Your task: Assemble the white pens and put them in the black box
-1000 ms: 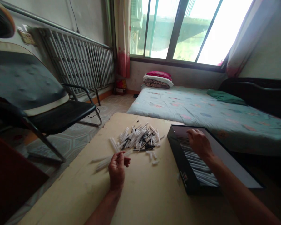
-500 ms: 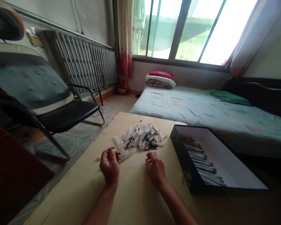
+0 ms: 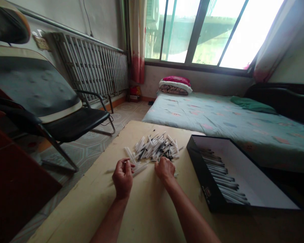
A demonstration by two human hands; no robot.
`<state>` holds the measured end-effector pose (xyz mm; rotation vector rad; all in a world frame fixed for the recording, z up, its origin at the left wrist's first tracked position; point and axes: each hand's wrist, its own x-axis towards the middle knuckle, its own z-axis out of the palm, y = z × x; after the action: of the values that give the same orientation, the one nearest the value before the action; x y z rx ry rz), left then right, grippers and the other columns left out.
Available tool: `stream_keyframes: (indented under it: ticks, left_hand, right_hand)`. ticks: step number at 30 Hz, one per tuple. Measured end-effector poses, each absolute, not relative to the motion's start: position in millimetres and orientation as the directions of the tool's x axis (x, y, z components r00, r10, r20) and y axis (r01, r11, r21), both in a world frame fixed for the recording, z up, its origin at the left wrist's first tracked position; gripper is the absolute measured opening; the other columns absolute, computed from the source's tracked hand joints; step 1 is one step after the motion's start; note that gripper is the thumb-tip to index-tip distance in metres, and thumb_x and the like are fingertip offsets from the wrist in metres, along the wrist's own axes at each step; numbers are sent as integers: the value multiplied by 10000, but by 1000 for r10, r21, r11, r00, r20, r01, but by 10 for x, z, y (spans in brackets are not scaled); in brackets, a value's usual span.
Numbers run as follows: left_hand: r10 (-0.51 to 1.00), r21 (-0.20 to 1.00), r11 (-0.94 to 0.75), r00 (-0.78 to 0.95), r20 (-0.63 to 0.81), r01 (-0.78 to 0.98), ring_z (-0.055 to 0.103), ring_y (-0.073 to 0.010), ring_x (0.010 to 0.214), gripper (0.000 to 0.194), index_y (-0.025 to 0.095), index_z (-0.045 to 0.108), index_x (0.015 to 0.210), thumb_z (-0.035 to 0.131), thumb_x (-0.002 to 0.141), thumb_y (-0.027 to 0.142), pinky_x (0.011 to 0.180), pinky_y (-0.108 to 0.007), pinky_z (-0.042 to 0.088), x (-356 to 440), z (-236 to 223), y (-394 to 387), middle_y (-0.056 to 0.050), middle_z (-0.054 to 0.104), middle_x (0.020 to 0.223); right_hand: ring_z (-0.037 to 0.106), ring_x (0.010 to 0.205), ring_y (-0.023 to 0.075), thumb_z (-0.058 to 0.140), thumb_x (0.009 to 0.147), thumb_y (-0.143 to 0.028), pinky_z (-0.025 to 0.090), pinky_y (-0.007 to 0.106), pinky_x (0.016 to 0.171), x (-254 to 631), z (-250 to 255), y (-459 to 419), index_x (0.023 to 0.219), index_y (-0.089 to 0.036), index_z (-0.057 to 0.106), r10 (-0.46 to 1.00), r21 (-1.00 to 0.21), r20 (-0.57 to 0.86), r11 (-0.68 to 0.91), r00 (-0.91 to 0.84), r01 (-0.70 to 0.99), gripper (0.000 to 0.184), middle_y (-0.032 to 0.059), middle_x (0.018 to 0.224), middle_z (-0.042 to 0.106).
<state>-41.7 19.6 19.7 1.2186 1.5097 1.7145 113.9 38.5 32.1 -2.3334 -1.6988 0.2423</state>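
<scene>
Clear tubes in a loose heap on table, left of box.
Judged light, stiff, slippery, crackable if bent; best gripped mid-length. Slim, straight, smooth, with black pieces mixed in. Left hand curled, thumb near fingers, contents unclear; right hand bent down at heap's near edge, fingertips hidden, grip indeterminable.
</scene>
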Motion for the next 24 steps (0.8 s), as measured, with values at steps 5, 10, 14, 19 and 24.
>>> stream_keyframes:
  ticks: [5, 10, 14, 19, 24]
  left_hand:
    - [919, 742, -226, -114, 377, 632, 563, -178, 584, 86, 223, 583, 702, 575, 744, 297, 580, -261, 376, -452, 245, 178, -32, 635, 672]
    - [966, 444, -223, 136, 219, 868, 569, -204, 747, 34, 214, 557, 716, 588, 715, 202, 651, -270, 365, -430, 250, 129, -49, 608, 782]
    - [977, 345, -190, 143, 155, 919, 561, -219, 822, 69, 205, 554, 787, 572, 726, 179, 677, -283, 369, -384, 284, 95, -68, 596, 867]
    - [980, 330, -187, 151, 133, 925, 557, -222, 835, 60, 204, 560, 777, 542, 742, 159, 678, -288, 372, -335, 300, 77, -72, 591, 869]
    - [966, 567, -240, 139, 216, 788, 563, -218, 784, 97, 204, 582, 735, 520, 747, 131, 703, -305, 384, -278, 258, 104, -68, 604, 807]
  right_hand:
    - [665, 762, 257, 425, 823, -255, 430, 297, 605, 1344, 375, 78, 801, -143, 648, 939, -270, 23, -326, 344, 906, 251, 163, 844, 692]
    - [652, 646, 222, 424, 846, -282, 386, 258, 534, 1540, 270, -344, 726, -196, 575, 917, -379, 172, -277, 361, 883, 211, 72, 668, 672]
    - [614, 551, 167, 430, 865, -318, 387, 233, 528, 1547, 115, -563, 716, -201, 541, 889, -605, 303, -99, 343, 790, 219, 20, 613, 637]
    - [593, 552, 150, 456, 863, -359, 428, 227, 548, 1504, -21, -624, 753, -181, 557, 828, -755, 401, 57, 392, 653, 232, 16, 629, 616]
    - [565, 538, 130, 483, 856, -346, 445, 214, 538, 1529, -80, -604, 776, -177, 551, 799, -839, 407, 136, 443, 526, 198, -1, 620, 582]
